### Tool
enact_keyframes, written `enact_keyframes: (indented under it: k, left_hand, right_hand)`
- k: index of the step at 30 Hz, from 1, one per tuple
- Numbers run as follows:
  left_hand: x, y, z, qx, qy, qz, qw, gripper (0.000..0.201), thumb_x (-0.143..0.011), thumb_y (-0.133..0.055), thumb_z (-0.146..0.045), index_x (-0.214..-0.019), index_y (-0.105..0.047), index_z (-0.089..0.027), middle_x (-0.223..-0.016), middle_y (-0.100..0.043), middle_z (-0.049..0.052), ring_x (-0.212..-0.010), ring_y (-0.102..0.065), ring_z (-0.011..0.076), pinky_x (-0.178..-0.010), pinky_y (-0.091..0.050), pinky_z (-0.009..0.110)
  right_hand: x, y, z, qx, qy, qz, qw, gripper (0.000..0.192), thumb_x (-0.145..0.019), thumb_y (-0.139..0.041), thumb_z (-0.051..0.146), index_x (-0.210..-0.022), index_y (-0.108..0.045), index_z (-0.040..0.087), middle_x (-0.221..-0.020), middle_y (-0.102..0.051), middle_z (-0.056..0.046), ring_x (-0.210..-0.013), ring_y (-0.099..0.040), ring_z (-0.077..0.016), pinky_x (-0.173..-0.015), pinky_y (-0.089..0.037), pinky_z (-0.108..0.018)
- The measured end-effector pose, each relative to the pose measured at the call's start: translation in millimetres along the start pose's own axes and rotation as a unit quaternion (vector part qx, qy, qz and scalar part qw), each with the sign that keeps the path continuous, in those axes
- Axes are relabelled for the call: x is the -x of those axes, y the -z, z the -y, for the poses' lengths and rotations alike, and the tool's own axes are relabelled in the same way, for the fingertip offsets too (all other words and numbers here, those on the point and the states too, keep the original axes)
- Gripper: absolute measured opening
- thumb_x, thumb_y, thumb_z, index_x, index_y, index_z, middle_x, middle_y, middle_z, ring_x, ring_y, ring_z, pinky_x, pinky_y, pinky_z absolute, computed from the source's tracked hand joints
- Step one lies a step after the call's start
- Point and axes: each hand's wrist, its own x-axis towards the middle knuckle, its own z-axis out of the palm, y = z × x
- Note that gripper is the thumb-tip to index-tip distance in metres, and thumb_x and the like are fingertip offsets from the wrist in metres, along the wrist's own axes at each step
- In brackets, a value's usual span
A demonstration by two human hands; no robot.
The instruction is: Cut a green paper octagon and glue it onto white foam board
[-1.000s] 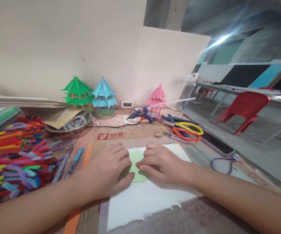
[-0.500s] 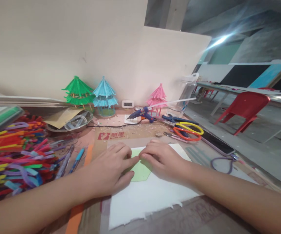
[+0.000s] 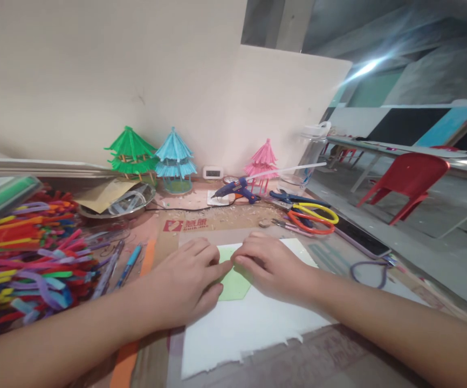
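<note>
A light green piece of paper [image 3: 235, 284], with straight cut edges, lies on a white sheet [image 3: 225, 339] whose near edge is ragged. My left hand [image 3: 189, 277] rests over the left part of the green piece, its index finger stretched out and its thumb apart. On the other side my right hand [image 3: 269, 264] is closed in a pinch, its thumb and fingertips meeting the tip of my left index finger above the green piece. Whatever lies between the right fingertips is too small or hidden to make out.
Pipe cleaners [image 3: 35, 264] are heaped at left beside pens [image 3: 129, 264]. Behind my hands are a glue gun [image 3: 233, 187] and green [image 3: 131, 148], blue [image 3: 174, 156] and pink [image 3: 266, 159] model pavilions. Scissors [image 3: 314, 215] and a phone [image 3: 361, 237] lie at right.
</note>
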Motion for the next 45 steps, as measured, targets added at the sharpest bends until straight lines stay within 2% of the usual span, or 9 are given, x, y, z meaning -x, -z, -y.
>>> enact_keyframes:
  k: [3, 11, 17, 22, 28, 32, 38, 42, 45]
  left_hand:
    - [-0.3, 0.7, 1.2, 0.008, 0.01, 0.01, 1.0, 0.03, -0.09, -0.048, -0.021, -0.115, -0.064, -0.018, -0.089, -0.055, 0.007, -0.087, -0.052, 0.0261, -0.076, -0.045, 0.039]
    - [1.7, 1.1, -0.7, -0.018, -0.005, -0.033, 0.999, 0.021, -0.091, -0.048, -0.023, -0.083, -0.065, -0.014, -0.082, -0.054, 0.007, -0.083, -0.051, 0.0254, -0.075, -0.044, 0.039]
    - [2.7, -1.3, 3.0, 0.026, 0.003, -0.011, 1.0, 0.029, -0.091, -0.05, -0.023, -0.115, -0.066, -0.017, -0.089, -0.056, 0.008, -0.089, -0.053, 0.0268, -0.08, -0.046, 0.041]
    - [1.4, 0.7, 2.1, 0.02, -0.001, -0.029, 0.999, 0.022, -0.091, -0.051, -0.023, -0.099, -0.07, -0.016, -0.086, -0.056, 0.008, -0.089, -0.054, 0.0268, -0.08, -0.047, 0.041]
    - [1.6, 0.3, 2.4, 0.012, 0.008, -0.007, 1.0, 0.03, -0.09, -0.053, -0.024, -0.115, -0.067, -0.016, -0.09, -0.057, 0.008, -0.09, -0.054, 0.0275, -0.082, -0.049, 0.044]
    - [1.7, -0.1, 1.8, 0.002, -0.012, -0.051, 0.999, 0.022, -0.091, -0.052, -0.024, -0.099, -0.071, -0.016, -0.085, -0.057, 0.007, -0.087, -0.056, 0.0254, -0.09, -0.049, 0.046]
    - [2.0, 1.3, -0.9, -0.007, -0.046, -0.085, 0.995, 0.028, -0.094, -0.046, -0.021, -0.086, -0.072, -0.015, -0.076, -0.056, 0.006, -0.078, -0.055, 0.0221, -0.091, -0.05, 0.044]
    - [2.7, 0.9, -1.1, 0.019, -0.057, -0.099, 0.993, 0.031, -0.096, -0.044, -0.018, -0.089, -0.074, -0.018, -0.075, -0.057, 0.006, -0.079, -0.055, 0.022, -0.08, -0.051, 0.037]
    - [3.2, -0.6, -0.4, 0.016, -0.037, -0.091, 0.995, 0.027, -0.094, -0.047, -0.02, -0.092, -0.074, -0.018, -0.078, -0.059, 0.007, -0.082, -0.056, 0.024, -0.08, -0.051, 0.04]
  right_hand:
    - [-0.1, 0.0, 0.0, -0.005, 0.002, -0.005, 1.0, 0.024, -0.095, -0.052, 0.015, -0.079, -0.07, 0.016, -0.065, -0.064, -0.003, -0.067, -0.053, -0.016, -0.064, -0.037, -0.028]
    - [-0.5, -0.5, 0.9, 0.007, 0.006, 0.007, 1.0, 0.026, -0.095, -0.051, 0.015, -0.077, -0.069, 0.015, -0.065, -0.064, -0.003, -0.067, -0.052, -0.0163, -0.065, -0.037, -0.029]
    - [-0.7, 0.9, 0.7, 0.003, 0.006, 0.008, 1.0, 0.024, -0.095, -0.053, 0.015, -0.079, -0.07, 0.016, -0.066, -0.064, -0.003, -0.068, -0.053, -0.016, -0.065, -0.038, -0.029]
    - [-0.6, 1.8, 1.4, 0.008, 0.006, 0.018, 1.0, 0.024, -0.096, -0.052, 0.015, -0.079, -0.069, 0.016, -0.067, -0.065, -0.003, -0.068, -0.054, -0.0162, -0.065, -0.039, -0.029]
    - [-0.1, 1.8, 1.7, 0.007, 0.001, 0.013, 1.0, 0.022, -0.095, -0.054, 0.015, -0.08, -0.069, 0.017, -0.066, -0.064, -0.002, -0.068, -0.054, -0.0161, -0.066, -0.039, -0.028]
    - [-0.3, 1.9, 1.4, 0.011, 0.004, 0.019, 1.0, 0.023, -0.096, -0.053, 0.015, -0.079, -0.069, 0.017, -0.067, -0.065, -0.003, -0.068, -0.054, -0.0163, -0.067, -0.04, -0.029]
    - [-0.4, 1.5, 0.9, 0.014, 0.004, 0.016, 1.0, 0.023, -0.095, -0.053, 0.015, -0.079, -0.07, 0.016, -0.068, -0.065, -0.004, -0.069, -0.054, -0.0171, -0.066, -0.04, -0.029]
    - [0.4, 1.6, -0.2, 0.019, 0.04, 0.022, 0.999, 0.026, -0.096, -0.052, 0.015, -0.084, -0.075, 0.015, -0.066, -0.063, -0.004, -0.067, -0.053, -0.0173, -0.065, -0.039, -0.03]
    - [1.0, 3.2, 0.2, 0.018, 0.083, 0.037, 0.996, 0.027, -0.097, -0.052, 0.018, -0.092, -0.078, 0.015, -0.064, -0.06, -0.004, -0.065, -0.052, -0.017, -0.063, -0.038, -0.031]
